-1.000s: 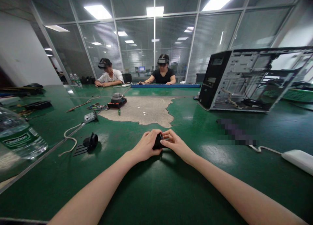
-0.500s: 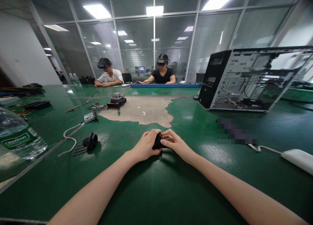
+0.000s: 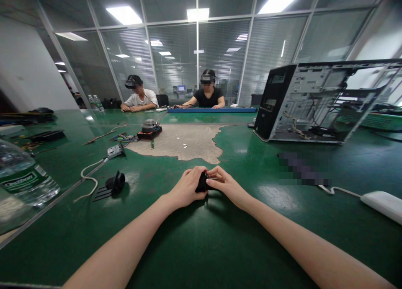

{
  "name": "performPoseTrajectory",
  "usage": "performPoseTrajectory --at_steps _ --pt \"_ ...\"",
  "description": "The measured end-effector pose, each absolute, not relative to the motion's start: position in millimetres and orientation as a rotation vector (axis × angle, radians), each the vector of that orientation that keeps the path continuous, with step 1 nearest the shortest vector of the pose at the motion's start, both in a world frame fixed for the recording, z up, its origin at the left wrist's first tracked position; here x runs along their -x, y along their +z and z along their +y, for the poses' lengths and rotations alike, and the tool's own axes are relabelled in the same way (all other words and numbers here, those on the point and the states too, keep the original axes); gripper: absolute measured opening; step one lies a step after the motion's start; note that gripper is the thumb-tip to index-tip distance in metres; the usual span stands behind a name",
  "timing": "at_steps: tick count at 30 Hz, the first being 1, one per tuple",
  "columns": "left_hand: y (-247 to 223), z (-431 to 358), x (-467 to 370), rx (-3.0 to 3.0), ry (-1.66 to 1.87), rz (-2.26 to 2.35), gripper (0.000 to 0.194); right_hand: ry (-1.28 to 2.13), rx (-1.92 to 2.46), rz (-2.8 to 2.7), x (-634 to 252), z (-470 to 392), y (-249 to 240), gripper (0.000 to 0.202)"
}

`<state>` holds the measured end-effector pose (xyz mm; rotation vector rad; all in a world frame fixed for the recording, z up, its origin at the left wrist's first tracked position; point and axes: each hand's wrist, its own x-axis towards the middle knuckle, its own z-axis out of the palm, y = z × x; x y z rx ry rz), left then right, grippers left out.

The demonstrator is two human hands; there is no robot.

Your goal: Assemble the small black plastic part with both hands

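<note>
Between my two hands is a small black part (image 3: pixel 202 183), mostly covered by fingers, so its exact kind does not show. My left hand (image 3: pixel 188 187) wraps round it from the left side. From the right, my right hand (image 3: pixel 225 184) grips its edge with thumb and fingertips. The part is held just over the green tabletop (image 3: pixel 194 247), with its shadow beneath. To the left on the table lies a black plastic piece with a round housing and several flat prongs (image 3: pixel 114 182). Behind it rests a small metal box with a pale cable (image 3: pixel 115 150).
An open computer case (image 3: pixel 276 109) stands at the right, near a phone-like blurred object (image 3: pixel 303 168) and a white power strip (image 3: pixel 381 205). A water bottle (image 3: pixel 25 176) is at the left. A cooler-like part (image 3: pixel 150 129) sits farther back. Two people sit across the table.
</note>
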<state>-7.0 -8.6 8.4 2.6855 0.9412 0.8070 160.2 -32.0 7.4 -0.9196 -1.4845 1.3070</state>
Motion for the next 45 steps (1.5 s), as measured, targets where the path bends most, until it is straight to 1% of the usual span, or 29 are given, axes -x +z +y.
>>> performPoseTrajectory --at_steps 6,9,12,17,22,24,26,30,35,42,45 --pt "8.7 -8.5 7.2 -2.672 0.798 0.941 0.055 1.257 1.036 -1.484 -159.7 -28.3 3.7 0.028" --pt "9.4 -9.0 7.1 -2.668 0.798 0.938 0.054 1.289 0.996 -1.512 -160.7 -30.1 6.5 0.028" --pt "9.5 -9.2 6.9 -2.672 0.796 0.94 0.054 1.34 0.932 -1.501 -160.9 -32.7 9.6 0.032" --pt "9.0 -8.9 6.8 -2.684 0.806 0.944 0.056 1.316 0.935 -1.469 -159.2 -31.9 8.1 0.025" --pt "8.3 -8.4 7.3 -2.692 0.801 0.944 0.056 1.293 1.015 -1.477 -158.3 -29.9 5.5 0.03" --pt "8.0 -8.4 7.4 -2.688 0.803 0.945 0.056 1.265 1.039 -1.496 -158.8 -29.5 5.2 0.028" --pt "8.0 -8.5 7.5 -2.684 0.801 0.943 0.056 1.262 1.021 -1.51 -159.6 -29.3 5.2 0.027" --pt "8.7 -8.8 7.6 -2.685 0.788 0.941 0.055 1.332 0.915 -1.517 -160.9 -30.2 5.9 0.034" --pt "8.5 -8.3 7.3 -2.678 0.805 0.942 0.055 1.318 0.907 -1.484 -159.8 -31.1 6.4 0.025" --pt "8.2 -8.0 7.1 -2.684 0.8 0.941 0.055 1.275 1.028 -1.496 -158.6 -28.9 5.5 0.028" --pt "8.4 -8.4 7.8 -2.683 0.792 0.937 0.055 1.292 0.993 -1.525 -160.2 -29.3 6.6 0.03"
